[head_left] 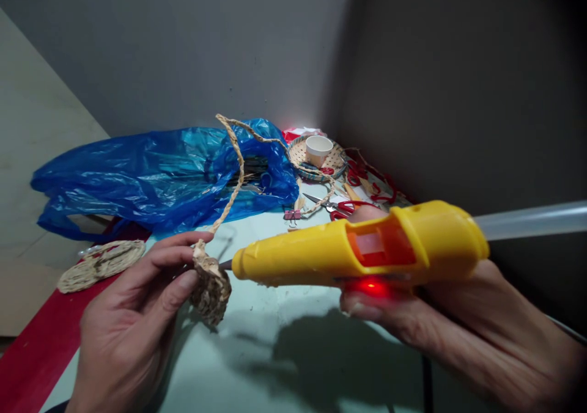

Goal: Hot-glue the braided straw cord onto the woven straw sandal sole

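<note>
My left hand point(137, 315) pinches a small coiled disc of braided straw rope point(211, 288) between thumb and fingers, held on edge above the table. The loose braid point(238, 175) rises from the disc and loops back toward the blue bag. My right hand point(463, 333) grips a yellow hot glue gun point(362, 251) with a red light glowing underneath. A clear glue stick point(532, 220) sticks out of its rear. The gun's metal nozzle touches the top edge of the coiled disc.
A blue plastic bag point(151, 178) lies at the back left on the pale green table point(284, 339). A finished flat straw coil point(101, 265) rests at the left on a red surface. Behind are a woven tray point(300, 150) with a white cup point(318, 149), red-handled scissors point(339, 206) and red cord.
</note>
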`<move>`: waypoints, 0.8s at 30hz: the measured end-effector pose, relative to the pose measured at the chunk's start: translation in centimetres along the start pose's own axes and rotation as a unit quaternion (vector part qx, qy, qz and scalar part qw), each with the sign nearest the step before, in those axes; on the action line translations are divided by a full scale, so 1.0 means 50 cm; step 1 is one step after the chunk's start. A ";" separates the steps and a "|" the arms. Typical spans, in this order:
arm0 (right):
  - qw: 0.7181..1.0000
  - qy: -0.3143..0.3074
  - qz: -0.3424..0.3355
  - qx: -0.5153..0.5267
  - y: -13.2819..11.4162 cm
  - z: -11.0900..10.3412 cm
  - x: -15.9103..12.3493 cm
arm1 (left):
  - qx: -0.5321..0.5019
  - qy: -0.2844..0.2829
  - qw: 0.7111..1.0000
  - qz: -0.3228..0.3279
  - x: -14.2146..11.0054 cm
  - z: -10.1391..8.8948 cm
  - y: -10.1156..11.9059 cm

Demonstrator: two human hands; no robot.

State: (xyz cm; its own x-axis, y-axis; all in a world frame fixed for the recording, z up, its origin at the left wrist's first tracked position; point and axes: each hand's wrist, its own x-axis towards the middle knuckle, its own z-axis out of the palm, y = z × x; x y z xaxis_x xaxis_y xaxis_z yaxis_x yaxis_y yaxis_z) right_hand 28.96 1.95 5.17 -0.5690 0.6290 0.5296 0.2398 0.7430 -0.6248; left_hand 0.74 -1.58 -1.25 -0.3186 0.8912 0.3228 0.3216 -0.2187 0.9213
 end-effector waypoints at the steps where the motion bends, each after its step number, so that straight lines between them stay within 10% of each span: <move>1: 1.000 0.002 -0.005 0.010 -0.001 0.000 0.002 | -0.011 -0.004 1.000 -0.006 0.000 0.000 0.000; 24: 0.999 -0.033 0.013 0.027 -0.001 0.002 0.000 | -0.059 -0.010 0.997 -0.051 0.009 0.001 0.004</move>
State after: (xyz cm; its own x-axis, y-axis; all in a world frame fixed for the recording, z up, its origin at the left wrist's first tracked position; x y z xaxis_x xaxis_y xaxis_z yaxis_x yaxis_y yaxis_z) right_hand 28.85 1.91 5.14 -0.6146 0.6300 0.4747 0.2137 0.7123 -0.6686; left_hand 0.72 -1.22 -0.93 -0.3263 0.9188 0.2220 0.1813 -0.1697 0.9687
